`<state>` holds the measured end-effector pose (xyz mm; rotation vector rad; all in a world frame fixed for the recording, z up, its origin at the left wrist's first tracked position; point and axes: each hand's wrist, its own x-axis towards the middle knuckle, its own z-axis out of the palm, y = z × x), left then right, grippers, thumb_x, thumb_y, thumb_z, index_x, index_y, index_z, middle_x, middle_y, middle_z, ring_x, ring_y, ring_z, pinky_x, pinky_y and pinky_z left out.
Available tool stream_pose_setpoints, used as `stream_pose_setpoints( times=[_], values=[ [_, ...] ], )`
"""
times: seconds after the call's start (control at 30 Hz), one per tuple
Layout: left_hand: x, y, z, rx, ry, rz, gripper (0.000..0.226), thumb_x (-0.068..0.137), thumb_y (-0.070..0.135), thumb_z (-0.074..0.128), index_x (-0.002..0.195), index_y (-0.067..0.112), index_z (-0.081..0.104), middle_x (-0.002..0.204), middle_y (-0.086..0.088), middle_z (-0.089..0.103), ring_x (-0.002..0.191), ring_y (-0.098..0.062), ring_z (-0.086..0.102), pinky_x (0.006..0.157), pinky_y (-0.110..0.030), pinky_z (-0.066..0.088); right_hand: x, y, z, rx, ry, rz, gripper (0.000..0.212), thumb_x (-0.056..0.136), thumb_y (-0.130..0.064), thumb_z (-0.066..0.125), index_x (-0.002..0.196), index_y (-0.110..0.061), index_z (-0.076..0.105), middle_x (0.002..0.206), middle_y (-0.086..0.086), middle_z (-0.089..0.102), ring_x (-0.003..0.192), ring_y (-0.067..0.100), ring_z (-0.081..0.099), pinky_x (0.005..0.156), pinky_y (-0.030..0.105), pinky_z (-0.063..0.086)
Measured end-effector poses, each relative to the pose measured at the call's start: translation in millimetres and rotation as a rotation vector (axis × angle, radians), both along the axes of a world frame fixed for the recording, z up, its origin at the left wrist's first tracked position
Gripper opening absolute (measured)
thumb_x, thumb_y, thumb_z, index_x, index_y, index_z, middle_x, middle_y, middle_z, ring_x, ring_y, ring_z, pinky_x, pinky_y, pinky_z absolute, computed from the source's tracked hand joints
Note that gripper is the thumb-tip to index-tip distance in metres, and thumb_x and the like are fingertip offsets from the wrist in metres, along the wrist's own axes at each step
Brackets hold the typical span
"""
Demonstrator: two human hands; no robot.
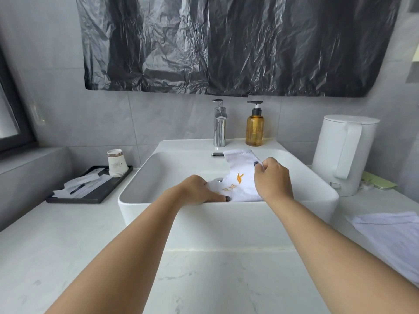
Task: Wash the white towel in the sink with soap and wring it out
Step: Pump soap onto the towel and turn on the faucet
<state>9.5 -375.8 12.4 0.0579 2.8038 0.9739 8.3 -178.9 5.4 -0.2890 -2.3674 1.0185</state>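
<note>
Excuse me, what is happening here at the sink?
A person holds a white towel in the sink with both hands. The right hand pinches its upper part and lifts it; the left hand grips its lower end. No water runs from the faucet. The soap bottle stands untouched behind.

A black rectangular tray [90, 191] at left centre holds stacked paper cups [116, 163] and white sachets [82, 184]. A white plastic kettle [340, 152] stands at right. Black plastic sheeting [226, 44] covers the upper frame. A folded white cloth [390, 232] lies at lower right.
</note>
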Motion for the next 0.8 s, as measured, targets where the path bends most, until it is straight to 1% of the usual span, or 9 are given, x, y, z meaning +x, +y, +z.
stream_pose_setpoints(
  times=[0.1, 0.23, 0.3, 0.37, 0.47, 0.53, 0.63, 0.73, 0.8],
  values=[
    [-4, -3, -2, 0.067, -0.014, 0.003, 0.039, 0.078, 0.049, 0.079, 0.079, 0.017, 0.058, 0.07, 0.003, 0.05, 0.061, -0.017, 0.044, 0.057, -0.027, 0.031, 0, -1, -2, 0.039, 0.015, -0.003, 0.023, 0.099, -0.028, 0.043, 0.084, -0.011, 0.047, 0.097, 0.015, 0.063, 0.088, 0.036, 0.055, 0.064, 0.035, 0.038],
    [-7, -9, -2, 0.306, 0.034, 0.093, 0.021, 0.089, 0.039, 0.071, 0.095, 0.019, 0.066, 0.063, 0.006, 0.05, 0.043, -0.007, 0.042, 0.04, -0.012, 0.03, 0, -1, -2, 0.052, 0.016, 0.034, 0.019, 0.097, -0.025, 0.046, 0.088, -0.01, 0.052, 0.098, 0.011, 0.064, 0.084, 0.031, 0.053, 0.067, 0.034, 0.042],
    [-8, -13, -3, 0.403, 0.036, 0.117, 0.027, 0.092, 0.04, 0.067, 0.105, 0.017, 0.068, 0.07, 0.003, 0.057, 0.052, -0.01, 0.05, 0.048, -0.014, 0.036, 1, -2, -1, 0.063, 0.007, 0.071, 0.017, 0.094, -0.027, 0.05, 0.093, -0.011, 0.057, 0.1, 0.006, 0.063, 0.088, 0.028, 0.056, 0.071, 0.035, 0.047],
    [-11, -15, -5, 0.517, 0.025, 0.134, 0.031, 0.093, 0.042, 0.066, 0.102, 0.012, 0.067, 0.085, -0.006, 0.063, 0.073, -0.019, 0.058, 0.065, -0.027, 0.046, 4, -3, -3, 0.109, 0.011, 0.115, 0.019, 0.091, -0.032, 0.055, 0.094, -0.013, 0.057, 0.102, 0.002, 0.061, 0.094, 0.026, 0.056, 0.077, 0.036, 0.048],
    [-12, -17, -6, 0.624, 0.037, 0.205, 0.025, 0.097, 0.035, 0.063, 0.098, 0.011, 0.066, 0.098, -0.014, 0.071, 0.082, -0.025, 0.067, 0.081, -0.038, 0.055, 7, -3, -7, 0.21, 0.015, 0.189, 0.029, 0.087, -0.041, 0.059, 0.102, -0.017, 0.055, 0.11, -0.001, 0.057, 0.106, 0.023, 0.053, 0.088, 0.037, 0.046],
    [-12, -18, -5, 0.701, 0.05, 0.235, 0.024, 0.098, 0.032, 0.062, 0.103, 0.008, 0.066, 0.098, -0.014, 0.073, 0.08, -0.024, 0.07, 0.081, -0.04, 0.058, 7, -3, -7, 0.265, -0.019, 0.247, 0.038, 0.086, -0.045, 0.061, 0.114, -0.02, 0.053, 0.119, -0.002, 0.054, 0.114, 0.022, 0.05, 0.094, 0.037, 0.043],
    [-12, -20, -3, 0.783, 0.08, 0.284, 0.026, 0.098, 0.031, 0.062, 0.1, 0.006, 0.066, 0.073, -0.006, 0.07, 0.062, -0.018, 0.066, 0.071, -0.035, 0.056, 5, -1, -4, 0.304, -0.152, 0.309, 0.056, 0.083, -0.049, 0.064, 0.132, -0.028, 0.045, 0.134, -0.002, 0.042, 0.126, 0.022, 0.043, 0.101, 0.036, 0.039],
    [-6, -20, 1, 0.879, 0.039, 0.242, 0.023, 0.094, 0.028, 0.068, 0.099, 0.005, 0.067, 0.082, -0.01, 0.07, 0.069, -0.024, 0.066, 0.079, -0.038, 0.055, 1, 1, -4, 0.303, -0.284, 0.344, 0.059, 0.082, -0.046, 0.064, 0.135, -0.032, 0.044, 0.136, 0.0, 0.036, 0.128, 0.024, 0.039, 0.102, 0.038, 0.04],
    [-2, -21, 4, 0.91, 0.001, 0.145, 0.025, 0.085, 0.025, 0.078, 0.1, 0.007, 0.068, 0.086, -0.01, 0.073, 0.069, -0.022, 0.068, 0.074, -0.034, 0.056, -4, 4, -5, 0.287, -0.333, 0.329, 0.051, 0.085, -0.041, 0.061, 0.132, -0.027, 0.047, 0.131, 0.004, 0.037, 0.123, 0.028, 0.041, 0.1, 0.04, 0.043]
  ],
)
